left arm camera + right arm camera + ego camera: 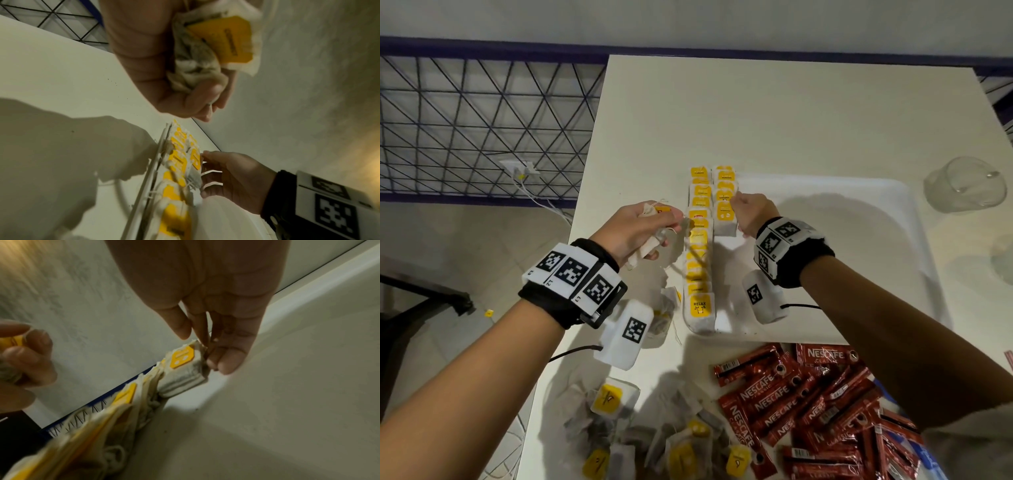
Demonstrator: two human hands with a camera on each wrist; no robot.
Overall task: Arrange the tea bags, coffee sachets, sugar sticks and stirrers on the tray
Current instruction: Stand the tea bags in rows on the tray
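A white tray lies on the white table. Two rows of yellow-tagged tea bags stand along its left edge, a long left row and a shorter right row. My left hand hovers just left of the rows and grips a crumpled bunch of tea bags. My right hand reaches from the right, and its straight fingertips touch the side of the nearest tea bag in the right row.
Loose tea bags lie heaped at the near left of the table, with red coffee sachets piled at the near right. A clear glass vessel sits beyond the tray's right edge. The table's left edge drops to the floor.
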